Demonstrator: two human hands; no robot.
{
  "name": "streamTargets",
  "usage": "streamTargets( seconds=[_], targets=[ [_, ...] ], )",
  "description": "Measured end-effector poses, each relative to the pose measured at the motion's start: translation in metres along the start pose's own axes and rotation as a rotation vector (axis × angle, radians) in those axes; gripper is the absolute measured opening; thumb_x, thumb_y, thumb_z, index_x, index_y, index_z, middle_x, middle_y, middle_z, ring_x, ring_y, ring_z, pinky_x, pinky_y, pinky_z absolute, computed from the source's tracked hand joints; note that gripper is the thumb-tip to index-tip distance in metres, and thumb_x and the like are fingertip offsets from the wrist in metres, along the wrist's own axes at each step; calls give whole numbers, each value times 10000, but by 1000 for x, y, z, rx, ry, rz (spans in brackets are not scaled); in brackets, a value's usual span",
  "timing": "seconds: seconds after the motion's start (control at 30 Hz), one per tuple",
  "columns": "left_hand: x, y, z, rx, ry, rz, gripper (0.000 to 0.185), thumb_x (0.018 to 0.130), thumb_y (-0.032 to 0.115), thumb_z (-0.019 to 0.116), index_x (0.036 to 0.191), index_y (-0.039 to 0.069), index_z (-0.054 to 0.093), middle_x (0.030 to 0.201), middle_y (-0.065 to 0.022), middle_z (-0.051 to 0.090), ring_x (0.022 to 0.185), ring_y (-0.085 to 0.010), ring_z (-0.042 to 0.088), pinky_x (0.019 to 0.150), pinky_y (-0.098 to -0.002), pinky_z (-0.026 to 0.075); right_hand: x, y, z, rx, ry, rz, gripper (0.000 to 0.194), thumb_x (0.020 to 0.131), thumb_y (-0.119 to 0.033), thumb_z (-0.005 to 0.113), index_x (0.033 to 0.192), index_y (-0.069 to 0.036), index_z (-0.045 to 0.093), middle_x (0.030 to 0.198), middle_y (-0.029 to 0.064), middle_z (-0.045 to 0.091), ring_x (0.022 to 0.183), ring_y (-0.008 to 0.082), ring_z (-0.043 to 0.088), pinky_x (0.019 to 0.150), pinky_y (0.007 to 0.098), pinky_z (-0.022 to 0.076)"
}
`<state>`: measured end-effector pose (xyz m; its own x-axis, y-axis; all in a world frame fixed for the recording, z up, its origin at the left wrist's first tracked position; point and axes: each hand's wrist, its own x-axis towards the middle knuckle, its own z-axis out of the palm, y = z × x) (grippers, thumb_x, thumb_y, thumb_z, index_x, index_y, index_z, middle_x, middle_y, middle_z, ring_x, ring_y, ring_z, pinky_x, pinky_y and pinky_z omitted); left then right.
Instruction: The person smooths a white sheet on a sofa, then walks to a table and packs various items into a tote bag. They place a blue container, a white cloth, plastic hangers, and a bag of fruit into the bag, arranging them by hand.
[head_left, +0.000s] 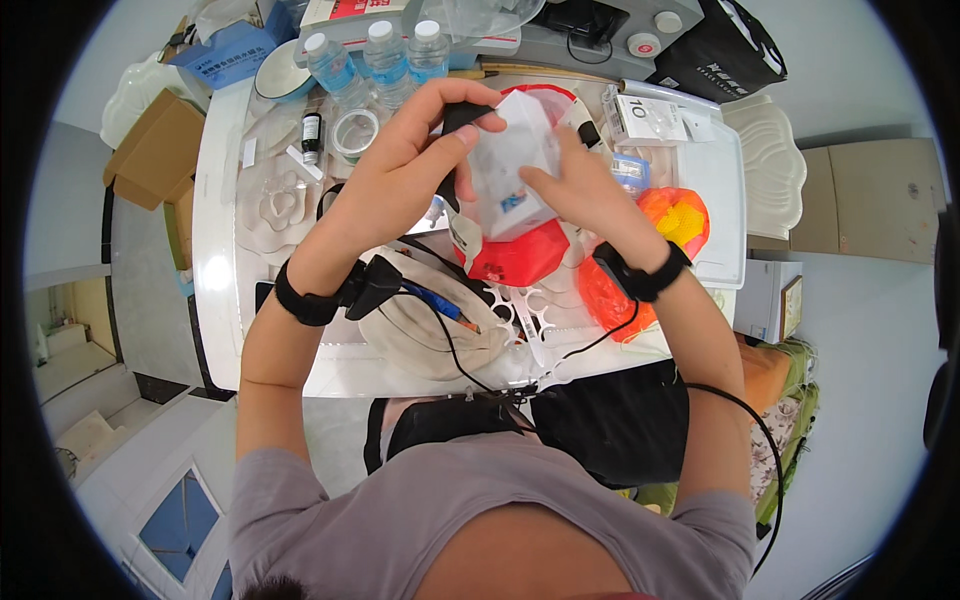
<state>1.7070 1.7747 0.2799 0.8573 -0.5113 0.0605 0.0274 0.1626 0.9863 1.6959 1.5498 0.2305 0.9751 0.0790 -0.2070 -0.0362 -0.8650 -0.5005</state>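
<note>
My left hand (409, 161) pinches a black strip (465, 116), perhaps a bag's handle, between thumb and fingers. Beside it, my right hand (589, 180) grips a white box (517, 161) with a small coloured picture near its lower end. The box is slightly blurred and tilted over a red and white bag (521, 255), whose far side is partly covered by the box and hands. Below the bag lie a beige zip pouch (427, 330) and a white plastic piece with round notches (527, 319). An orange-red plastic bag (604, 300) lies under my right wrist.
Several water bottles (386, 64), a glass jar (355, 133) and a small dark bottle (310, 137) stand at the back left. A white carton (641, 120) and a blue packet (630, 171) lie right. Black cables from both wrist straps hang across the table's front edge (420, 386).
</note>
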Motion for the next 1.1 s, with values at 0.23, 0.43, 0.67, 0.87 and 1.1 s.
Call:
streamTargets(
  seconds=[0.23, 0.43, 0.67, 0.87, 1.1],
  targets=[
    [2, 1, -11, -19, 125, 51, 241, 925, 65, 427, 1156, 43, 492, 1067, -38, 560, 630, -60, 506, 638, -235, 504, -1, 13, 15, -430, -719, 292, 583, 890, -501, 412, 956, 26, 651, 869, 227, 651, 847, 327, 645, 739, 428, 497],
    [5, 7, -19, 71, 152, 52, 241, 908, 72, 455, 1143, 42, 502, 1163, -52, 552, 629, -50, 468, 621, -221, 479, -37, 6, -57, 89, -678, -98, 455, 894, -408, 490, 845, 16, 647, 750, 141, 659, 653, 223, 638, 601, 338, 496],
    [-5, 15, -12, 46, 114, -21, 250, 887, 45, 490, 1134, 14, 486, 1141, -88, 554, 653, -84, 526, 646, -228, 469, 15, 131, -73, 1129, 289, 427, 269, 881, -277, 587, 904, -10, 613, 764, 48, 596, 667, 154, 579, 593, 269, 482],
    [5, 12, -15, 266, 243, -33, 281, 909, 89, 457, 1179, 16, 483, 1104, -89, 566, 765, -108, 552, 688, -235, 467, 100, 271, 7, 1073, 629, 757, 623, 744, -386, 725, 1141, 60, 546, 1015, 124, 612, 857, 206, 595, 687, 295, 490],
    [22, -10, -42, 312, 302, -55, 302, 946, 178, 424, 1208, 36, 465, 999, -88, 584, 760, -113, 561, 658, -235, 477, 166, 321, 53, 314, 504, 958, 1032, 639, -747, 600, 1145, 148, 513, 1147, 274, 539, 1088, 366, 503, 912, 369, 386]
  ],
)
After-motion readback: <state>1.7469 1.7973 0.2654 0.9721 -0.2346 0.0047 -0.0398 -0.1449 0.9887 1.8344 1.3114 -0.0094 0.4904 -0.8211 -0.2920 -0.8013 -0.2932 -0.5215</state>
